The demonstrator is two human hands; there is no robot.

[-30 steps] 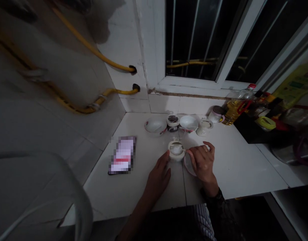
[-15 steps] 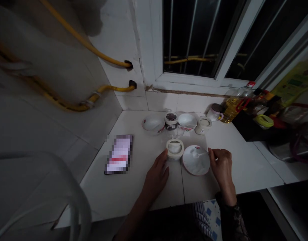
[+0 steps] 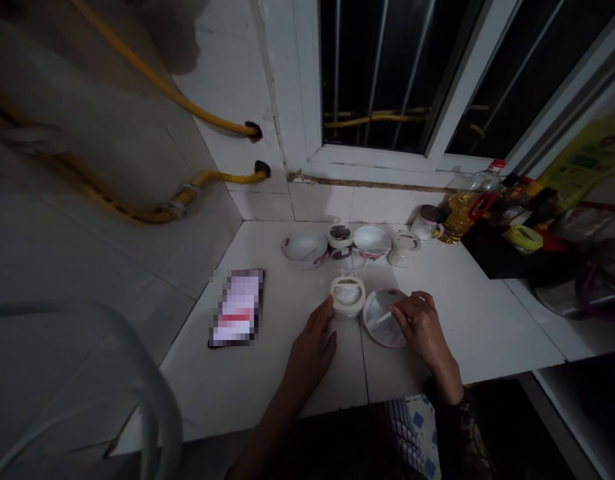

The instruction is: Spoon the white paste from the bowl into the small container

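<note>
My right hand [image 3: 421,327] is over the right part of a shallow white dish [image 3: 380,333], its fingers closed on the handle of a small white spoon [image 3: 382,320]. Left of the dish stands a white-rimmed jar [image 3: 347,305] with pale contents, its clear lid [image 3: 348,260] raised at the back. The fingertips of my left hand [image 3: 320,337] touch the jar's left side, with fingers and thumb apart. Behind are two white bowls [image 3: 303,248] [image 3: 372,240], a jar with dark contents [image 3: 340,235] between them, and another pale jar [image 3: 403,248].
A phone [image 3: 237,307] lies on the counter to the left. At the back right stand a lidded mug [image 3: 427,223], an oil bottle [image 3: 460,210] and a black box [image 3: 495,257] with condiments. Yellow pipes [image 3: 212,177] run along the left wall.
My right hand has moved left from the dish's right rim to over the dish and has taken hold of the spoon. My left hand remains at the jar. The view has shifted slightly.
</note>
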